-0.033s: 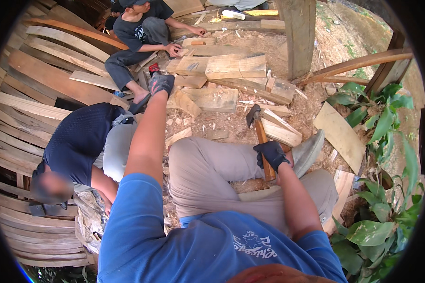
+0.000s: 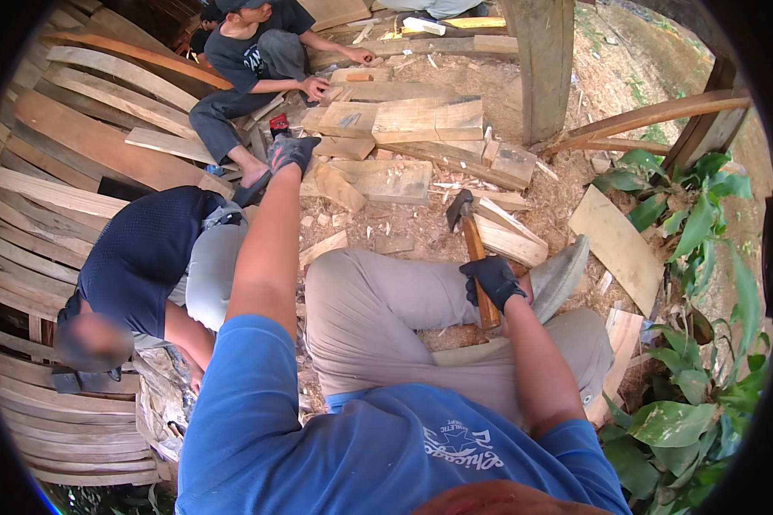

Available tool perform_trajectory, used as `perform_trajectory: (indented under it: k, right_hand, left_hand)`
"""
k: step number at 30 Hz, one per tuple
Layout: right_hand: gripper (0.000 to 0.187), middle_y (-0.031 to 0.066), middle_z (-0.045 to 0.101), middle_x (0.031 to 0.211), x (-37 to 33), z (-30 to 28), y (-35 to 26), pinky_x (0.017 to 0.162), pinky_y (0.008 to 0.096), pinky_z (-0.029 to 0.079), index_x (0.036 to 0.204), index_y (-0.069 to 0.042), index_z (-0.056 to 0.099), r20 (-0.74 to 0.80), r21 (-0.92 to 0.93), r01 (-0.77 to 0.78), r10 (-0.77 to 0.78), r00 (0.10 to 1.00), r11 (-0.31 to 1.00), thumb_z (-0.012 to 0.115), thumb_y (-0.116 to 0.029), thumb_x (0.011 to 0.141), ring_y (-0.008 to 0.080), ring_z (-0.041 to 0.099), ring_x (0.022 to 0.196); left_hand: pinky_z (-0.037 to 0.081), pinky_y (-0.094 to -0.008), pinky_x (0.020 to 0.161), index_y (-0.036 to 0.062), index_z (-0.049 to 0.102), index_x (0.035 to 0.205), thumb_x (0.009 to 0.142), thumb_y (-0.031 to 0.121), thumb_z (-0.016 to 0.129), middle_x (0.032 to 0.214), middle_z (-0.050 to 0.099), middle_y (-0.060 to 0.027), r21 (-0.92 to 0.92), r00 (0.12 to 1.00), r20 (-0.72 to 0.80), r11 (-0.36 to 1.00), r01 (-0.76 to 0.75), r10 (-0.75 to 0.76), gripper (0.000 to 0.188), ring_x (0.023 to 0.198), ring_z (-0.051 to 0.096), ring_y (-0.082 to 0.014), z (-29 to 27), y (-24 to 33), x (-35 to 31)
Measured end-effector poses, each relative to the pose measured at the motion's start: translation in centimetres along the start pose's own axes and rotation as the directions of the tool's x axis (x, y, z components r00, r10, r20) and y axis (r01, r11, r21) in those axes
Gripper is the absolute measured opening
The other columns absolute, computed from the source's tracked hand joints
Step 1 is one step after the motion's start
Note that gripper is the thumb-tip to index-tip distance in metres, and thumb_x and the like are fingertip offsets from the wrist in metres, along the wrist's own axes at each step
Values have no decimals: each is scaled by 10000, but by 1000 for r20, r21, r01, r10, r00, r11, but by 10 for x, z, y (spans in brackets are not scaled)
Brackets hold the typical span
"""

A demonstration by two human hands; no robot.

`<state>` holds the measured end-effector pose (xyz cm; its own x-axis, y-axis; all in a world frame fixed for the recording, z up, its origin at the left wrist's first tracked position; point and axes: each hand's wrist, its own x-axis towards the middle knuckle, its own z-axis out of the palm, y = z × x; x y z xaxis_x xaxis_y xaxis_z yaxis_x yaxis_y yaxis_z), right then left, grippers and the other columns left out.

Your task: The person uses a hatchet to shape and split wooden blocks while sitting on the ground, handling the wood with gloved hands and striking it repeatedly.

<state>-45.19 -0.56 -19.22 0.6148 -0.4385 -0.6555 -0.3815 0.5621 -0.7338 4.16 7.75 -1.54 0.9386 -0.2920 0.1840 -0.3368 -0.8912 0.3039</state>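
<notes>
My right hand point(image 2: 493, 281), in a dark glove, is closed around the wooden handle of a hatchet point(image 2: 472, 236). The hatchet's dark metal head points away from me, over the chip-strewn ground beyond my folded leg. Stretched far forward, my left hand point(image 2: 291, 154) wears a grey and black glove with red marks. Its fingers look extended, with nothing visible in them. It is beside a curved wood offcut point(image 2: 337, 187) and close to a small red object point(image 2: 279, 125); whether it touches either is unclear.
Thick planks point(image 2: 429, 120) lie stacked ahead. One person point(image 2: 258, 64) sits at the far left; another person point(image 2: 150, 262) bends close at my left, beside curved timbers point(image 2: 86, 142). A wooden post point(image 2: 538, 69) stands ahead right. At right are a flat board point(image 2: 617, 249) and leafy plants point(image 2: 691, 378).
</notes>
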Motion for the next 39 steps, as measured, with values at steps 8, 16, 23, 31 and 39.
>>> perform_trajectory:
  k: [8,16,23,31,39]
  right_hand:
    - [246,156,700,697,3,-4,-4,478,418,532,916,69,732,-18,5,-13,13,1000,1000,752,-171,968,272,683,528]
    - [223,128,667,694,4,-3,-3,486,389,517,888,3,690,-36,23,-61,62,997,998,785,-191,943,245,640,508]
    - [237,147,678,693,4,-1,-7,467,410,526,923,51,714,-45,51,-71,73,996,996,786,-173,949,269,660,514]
    - [244,122,673,718,2,-4,-5,520,399,553,983,11,700,-34,-17,-33,32,999,999,802,-207,940,250,658,550]
    - [277,27,614,856,-22,2,7,665,324,535,1223,-10,677,362,662,-260,4,932,703,709,-164,995,169,604,726]
  left_hand:
    - [567,-440,1010,142,797,1209,793,416,883,1250,781,-201,-79,953,22,951,-298,301,506,1174,738,-363,-32,-10,-44]
    - [561,-394,994,149,826,1219,828,453,836,1161,815,-160,-108,911,99,915,-389,400,495,1103,767,-319,-54,60,-73]
    - [578,-497,976,92,811,1141,839,430,750,1153,794,-201,-71,912,105,918,-391,396,457,1108,744,-431,-3,47,-93]
    - [528,-522,1096,-17,726,1285,925,431,611,1338,704,-314,-38,981,191,999,-8,15,586,1292,669,-442,16,27,-122]
    - [531,-514,1070,100,774,1246,953,468,571,1298,743,-227,-64,942,133,951,-302,308,513,1233,691,-416,20,-4,-99]
